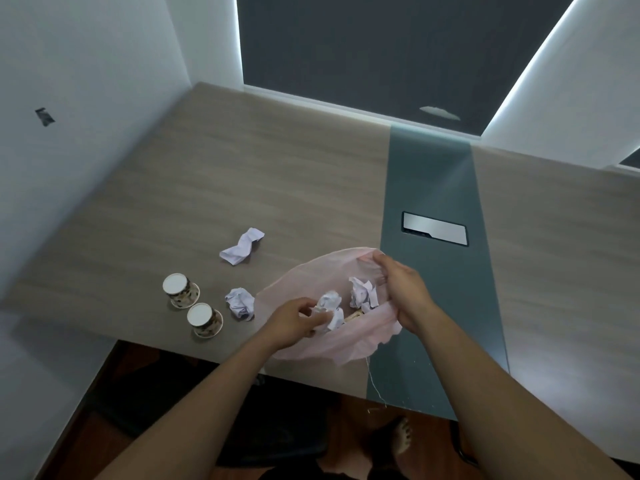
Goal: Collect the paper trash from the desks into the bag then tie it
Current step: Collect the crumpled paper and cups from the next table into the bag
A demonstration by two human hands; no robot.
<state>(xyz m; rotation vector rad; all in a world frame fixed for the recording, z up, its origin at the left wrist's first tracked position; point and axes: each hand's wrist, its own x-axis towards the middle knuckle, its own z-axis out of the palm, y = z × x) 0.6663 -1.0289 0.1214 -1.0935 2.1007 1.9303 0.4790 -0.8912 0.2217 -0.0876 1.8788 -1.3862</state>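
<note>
wood desk (277,161), near edge. pink bag (311,349) lies here; right hand (403,289) pinches its rim, i judge to keep the mouth wide. left hand (292,320), fingers curled round a paper ball (329,303) over that mouth. two more wads (241,246), two cups (180,289) lie leftward.

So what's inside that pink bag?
One crumpled paper lies inside the pink bag; the left hand holds a second paper at its mouth. Anything deeper is covered by the bag's folds.
</note>
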